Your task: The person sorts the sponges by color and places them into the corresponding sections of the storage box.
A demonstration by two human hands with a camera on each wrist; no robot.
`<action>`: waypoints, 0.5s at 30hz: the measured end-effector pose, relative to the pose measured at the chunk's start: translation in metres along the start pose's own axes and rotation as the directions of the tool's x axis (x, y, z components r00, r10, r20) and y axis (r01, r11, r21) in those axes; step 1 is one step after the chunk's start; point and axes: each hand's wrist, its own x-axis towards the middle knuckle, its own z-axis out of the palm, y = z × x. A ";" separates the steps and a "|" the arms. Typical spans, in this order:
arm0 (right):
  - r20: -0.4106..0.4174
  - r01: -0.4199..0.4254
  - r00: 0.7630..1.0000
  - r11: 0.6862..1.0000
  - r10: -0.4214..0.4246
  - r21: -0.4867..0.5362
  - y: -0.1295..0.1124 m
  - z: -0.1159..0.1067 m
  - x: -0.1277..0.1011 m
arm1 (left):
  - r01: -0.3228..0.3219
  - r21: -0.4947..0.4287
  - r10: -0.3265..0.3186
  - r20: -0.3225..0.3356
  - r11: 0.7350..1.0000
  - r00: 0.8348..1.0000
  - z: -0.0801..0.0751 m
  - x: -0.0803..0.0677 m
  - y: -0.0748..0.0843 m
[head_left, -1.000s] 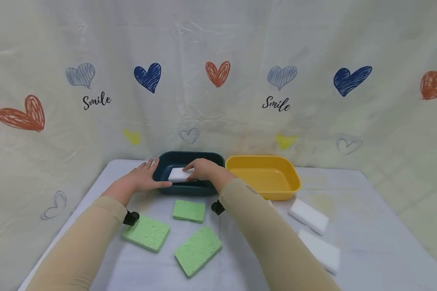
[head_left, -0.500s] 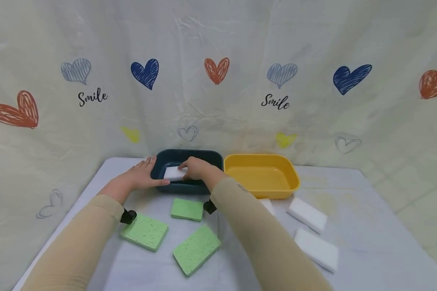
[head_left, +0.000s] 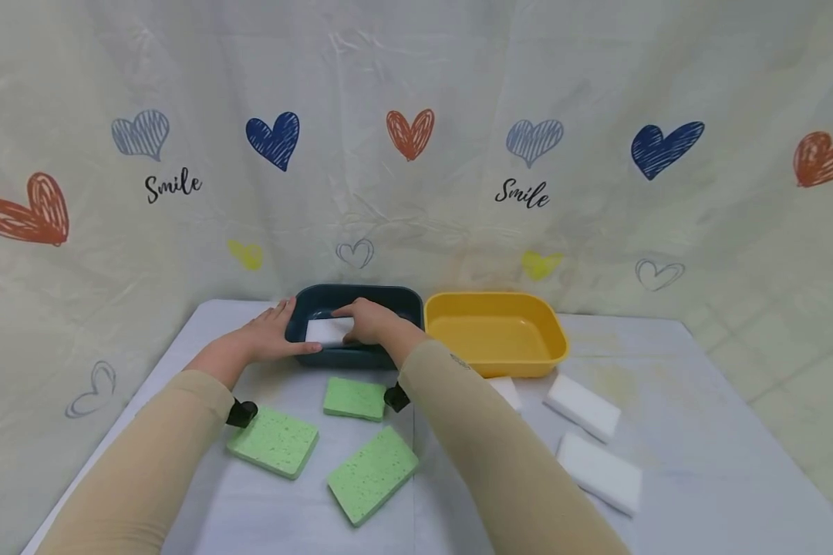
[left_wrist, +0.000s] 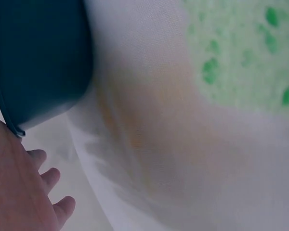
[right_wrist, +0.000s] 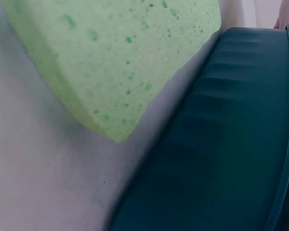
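Note:
Inside the dark teal tray (head_left: 354, 359), a white block-shaped sponge (head_left: 326, 331) lies at the left part of the floor. My right hand (head_left: 371, 320) reaches in and holds the right end of this sponge, with the index finger at its back edge and the thumb at the front. Spread at the tray's left end, my left hand (head_left: 271, 335) touches the rim, thumb along the front and fingers straight along the side. In the left wrist view, several of its fingertips (left_wrist: 50, 178) show below the tray wall (left_wrist: 43, 53). The right wrist view shows mostly tray wall (right_wrist: 207, 144).
A yellow tray (head_left: 496, 335) stands against the teal one's right side. Three green sponges (head_left: 373, 474) lie in front. White sponges (head_left: 600, 472) lie at right, one partly behind the right sleeve (head_left: 486, 432). A printed curtain (head_left: 416, 216) hangs behind the table.
The right hand and the white sponge have slid slightly left within the teal tray. The left hand keeps its place on the rim. The head view has shifted a little.

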 end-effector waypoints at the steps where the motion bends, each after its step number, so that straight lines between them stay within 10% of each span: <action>1: -0.004 -0.007 1.000 1.000 0.007 0.001 0.000 -0.001 -0.002 | -0.002 -0.005 0.002 0.000 1.000 1.000 0.000 0.000 0.001; 15: -0.099 0.011 0.995 1.000 -0.009 0.020 0.000 -0.027 -0.046 | 0.001 -0.038 -0.001 0.007 0.999 1.000 0.005 0.004 -0.002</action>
